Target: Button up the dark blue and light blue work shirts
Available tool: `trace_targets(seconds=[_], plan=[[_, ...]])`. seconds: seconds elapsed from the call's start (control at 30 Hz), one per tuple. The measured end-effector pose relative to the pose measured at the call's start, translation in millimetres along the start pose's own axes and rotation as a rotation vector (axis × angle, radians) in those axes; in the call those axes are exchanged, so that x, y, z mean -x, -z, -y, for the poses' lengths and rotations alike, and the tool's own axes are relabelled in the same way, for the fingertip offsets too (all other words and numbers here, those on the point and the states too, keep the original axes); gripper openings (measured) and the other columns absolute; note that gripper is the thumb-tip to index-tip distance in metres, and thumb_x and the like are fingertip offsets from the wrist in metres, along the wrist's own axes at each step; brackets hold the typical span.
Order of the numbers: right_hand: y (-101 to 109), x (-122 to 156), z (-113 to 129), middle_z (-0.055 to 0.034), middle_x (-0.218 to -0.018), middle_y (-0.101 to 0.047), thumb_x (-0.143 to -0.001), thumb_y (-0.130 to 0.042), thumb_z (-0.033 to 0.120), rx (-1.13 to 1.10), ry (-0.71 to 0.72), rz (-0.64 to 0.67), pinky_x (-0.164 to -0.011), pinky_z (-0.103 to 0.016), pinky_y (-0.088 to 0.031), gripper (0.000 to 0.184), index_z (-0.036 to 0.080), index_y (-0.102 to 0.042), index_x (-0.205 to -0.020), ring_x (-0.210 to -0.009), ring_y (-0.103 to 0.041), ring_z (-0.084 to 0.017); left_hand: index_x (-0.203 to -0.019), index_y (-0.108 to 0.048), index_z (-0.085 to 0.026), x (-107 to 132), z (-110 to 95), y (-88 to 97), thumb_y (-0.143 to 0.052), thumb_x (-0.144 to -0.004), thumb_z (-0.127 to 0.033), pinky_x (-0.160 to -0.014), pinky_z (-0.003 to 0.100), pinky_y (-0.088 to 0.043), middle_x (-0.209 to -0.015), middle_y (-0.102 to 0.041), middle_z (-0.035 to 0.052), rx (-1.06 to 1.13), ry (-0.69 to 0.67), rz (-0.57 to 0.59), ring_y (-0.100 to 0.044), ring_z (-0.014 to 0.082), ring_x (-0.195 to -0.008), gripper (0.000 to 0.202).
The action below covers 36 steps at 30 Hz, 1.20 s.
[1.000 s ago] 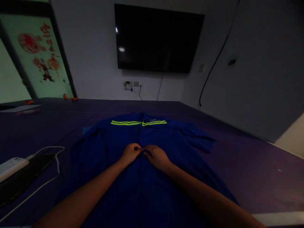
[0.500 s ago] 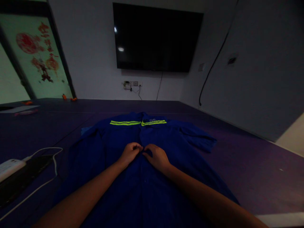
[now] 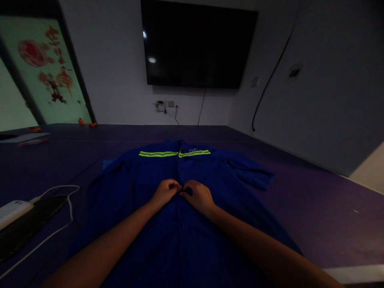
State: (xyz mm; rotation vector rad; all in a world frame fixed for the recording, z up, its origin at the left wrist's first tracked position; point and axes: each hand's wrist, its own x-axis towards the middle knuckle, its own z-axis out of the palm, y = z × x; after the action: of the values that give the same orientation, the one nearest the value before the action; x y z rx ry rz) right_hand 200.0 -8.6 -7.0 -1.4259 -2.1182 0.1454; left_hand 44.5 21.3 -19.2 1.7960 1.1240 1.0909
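Forearms [image 3: 120, 239] slant in from the near edge to the left hand [image 3: 166, 191] and right hand [image 3: 198, 197], blocking the shirt's [image 3: 196, 240] middle. The floor's [image 3: 309, 196] right side and far edge offer passage around the shirt; toward the left edge, a power strip [image 3: 15, 211] and looping cable [image 3: 71, 210] obstruct.

The purple floor [image 3: 303, 200] carries a blue shirt [image 3: 180, 232] beneath the fingers [image 3: 191, 183]; left of them lies a flat black object [image 3: 33, 229].
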Motion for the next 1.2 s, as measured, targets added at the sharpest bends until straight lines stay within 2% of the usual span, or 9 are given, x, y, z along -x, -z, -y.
trace_targets(seconds=[0.17,0.27,0.4,0.63,1.2], plan=[[-0.7,-0.1,0.7,-0.0001,-0.092,-0.064,-0.076,-0.054,0.030,0.014,0.026,0.015,-0.070,-0.024,-0.040,0.013,0.023,-0.062,-0.084,-0.085,-0.057,-0.015,-0.058,-0.060,-0.014,1.8,-3.4,1.1,-0.057,-0.068,-0.030,-0.060,0.023,-0.038,-0.065,-0.057,0.0021,-0.213,-0.104,-0.016,-0.052,0.0131,-0.065,0.019],[-0.6,0.2,1.2,0.0000,-0.091,-0.064,-0.076,-0.054,0.030,0.006,0.041,0.015,-0.072,-0.024,-0.041,0.014,0.023,-0.062,-0.085,-0.085,-0.057,-0.014,-0.051,-0.056,-0.015,2.3,-5.1,2.3,-0.058,-0.067,-0.028,-0.059,0.023,-0.036,-0.062,-0.053,0.0008,-0.254,-0.121,-0.011,-0.050,0.0122,-0.064,0.021],[-0.7,0.4,1.2,-0.0005,-0.091,-0.064,-0.076,-0.055,0.031,0.005,0.040,0.025,-0.074,-0.024,-0.041,0.014,0.023,-0.062,-0.084,-0.086,-0.057,-0.015,-0.050,-0.055,-0.015,0.7,-3.5,3.5,-0.054,-0.069,-0.024,-0.059,0.023,-0.036,-0.059,-0.051,-0.0008,-0.240,-0.107,0.022,-0.049,0.0114,-0.062,0.022],[-1.1,0.3,0.4,-0.0015,-0.092,-0.063,-0.077,-0.054,0.032,-0.008,0.041,0.021,-0.075,-0.025,-0.041,0.015,0.022,-0.062,-0.085,-0.087,-0.057,-0.015,-0.051,-0.056,-0.015,-0.3,-3.7,4.7,-0.051,-0.070,-0.028,-0.060,0.022,-0.037,-0.060,-0.052,-0.0001,-0.175,-0.060,0.049,-0.050,0.0124,-0.064,0.023],[-0.2,1.3,1.2,-0.0020,-0.091,-0.064,-0.077,-0.053,0.027,-0.058,0.067,0.026,-0.078,-0.026,-0.042,0.015,0.021,-0.061,-0.087,-0.088,-0.057,-0.015,-0.056,-0.057,-0.015,2.7,-5.9,2.6,-0.051,-0.069,-0.029,-0.058,0.022,-0.036,-0.064,-0.054,0.0005,-0.069,0.012,0.008,-0.048,0.0122,-0.063,0.020]])
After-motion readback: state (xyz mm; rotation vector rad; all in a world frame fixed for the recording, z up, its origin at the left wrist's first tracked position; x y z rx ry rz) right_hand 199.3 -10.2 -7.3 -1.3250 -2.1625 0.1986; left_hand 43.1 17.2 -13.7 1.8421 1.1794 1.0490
